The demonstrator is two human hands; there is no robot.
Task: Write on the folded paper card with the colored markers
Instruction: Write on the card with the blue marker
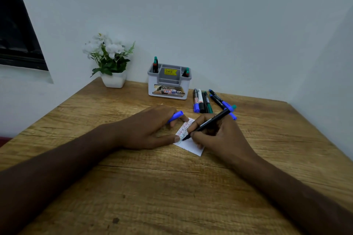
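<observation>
At frame centre the right hand (214, 135) grips a black marker (208, 123), tip on the card (188, 144); the left hand (152, 126) pins the card's edge, fingers curled round a blue cap (176, 116).

Card (188, 142) lies between both hands; markers (202, 102) behind it, right of the organizer (169, 89).

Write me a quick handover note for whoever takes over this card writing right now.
Left hand: thumb pins the paper card to the table; fingers hold a blue cap.
Right hand: grips the uncapped marker, tip on the card.
Done: red and green lines already written.
Left: finish this line, then recap. Spare markers lie beside the organizer.
</observation>
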